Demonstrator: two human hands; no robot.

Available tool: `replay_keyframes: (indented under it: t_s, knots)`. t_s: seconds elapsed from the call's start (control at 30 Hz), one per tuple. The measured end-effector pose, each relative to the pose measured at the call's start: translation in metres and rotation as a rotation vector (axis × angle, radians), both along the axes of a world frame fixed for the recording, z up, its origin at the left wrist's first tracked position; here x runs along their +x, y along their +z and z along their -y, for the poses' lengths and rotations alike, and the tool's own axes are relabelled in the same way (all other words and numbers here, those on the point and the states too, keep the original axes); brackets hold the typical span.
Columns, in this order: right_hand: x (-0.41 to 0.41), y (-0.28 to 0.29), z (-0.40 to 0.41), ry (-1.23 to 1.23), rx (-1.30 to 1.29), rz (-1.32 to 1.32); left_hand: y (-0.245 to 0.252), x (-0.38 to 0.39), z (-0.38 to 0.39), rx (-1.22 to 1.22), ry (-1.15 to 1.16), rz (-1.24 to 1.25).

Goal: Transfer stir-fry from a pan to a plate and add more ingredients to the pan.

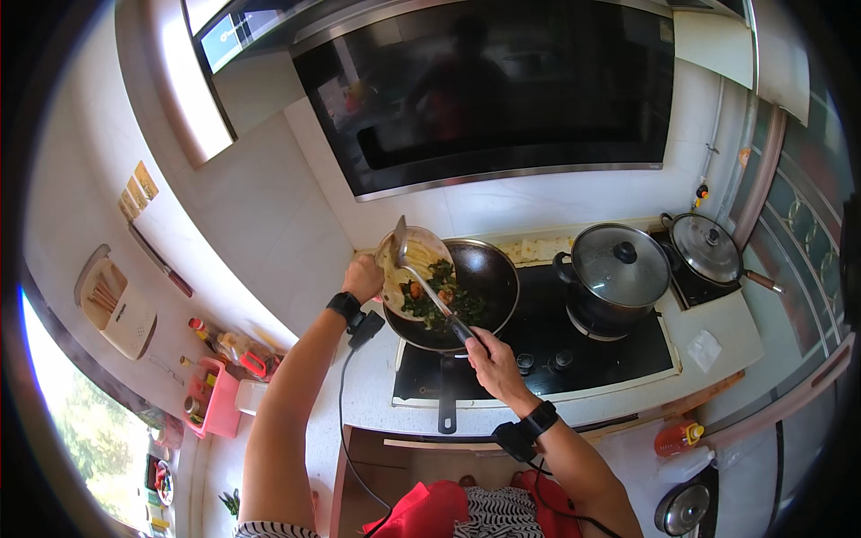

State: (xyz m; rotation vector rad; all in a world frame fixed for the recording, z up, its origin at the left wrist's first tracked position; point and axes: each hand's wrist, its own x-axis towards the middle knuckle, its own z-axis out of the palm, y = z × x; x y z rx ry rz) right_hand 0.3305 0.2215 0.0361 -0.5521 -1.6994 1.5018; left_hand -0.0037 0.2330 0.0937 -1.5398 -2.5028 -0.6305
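My left hand grips the rim of a pale bowl, tipped on its side over the left part of a dark wok. Dark leafy greens with orange pieces lie at the bowl's lower edge and spill into the wok. Wet residue coats the bowl's inside. The black handle of a metal wok spatula is in my right hand, and its blade reaches up into the bowl. The wok sits on a black glass cooktop, its handle pointing towards me.
To the right stand a lidded pot and a lidded pan with a handle jutting out. A range hood hangs above. Bottles and a pink basket line the left counter. Cables hang from my wrist devices.
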Motion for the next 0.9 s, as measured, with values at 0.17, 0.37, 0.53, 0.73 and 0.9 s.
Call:
replay_keyframes:
  t_s: [0.17,0.37,0.53,0.73,0.9]
  knots:
    - [0.001,-0.013,-0.007,0.01,-0.155,-0.09,0.002,0.005,0.002,0.001,0.02,-0.006]
    - [0.031,-0.023,-0.005,-0.111,0.073,0.14,0.008,0.003,0.007,0.053,0.097,0.071]
    - [0.041,-0.008,0.02,0.007,0.147,0.172,0.018,-0.003,0.01,0.061,0.068,0.015]
    - [0.04,-0.012,0.025,0.016,0.286,0.175,0.033,0.008,0.015,0.049,0.045,0.014]
    - [0.045,-0.031,0.019,-0.039,0.416,0.158,0.043,0.008,0.019,0.035,0.046,-0.019]
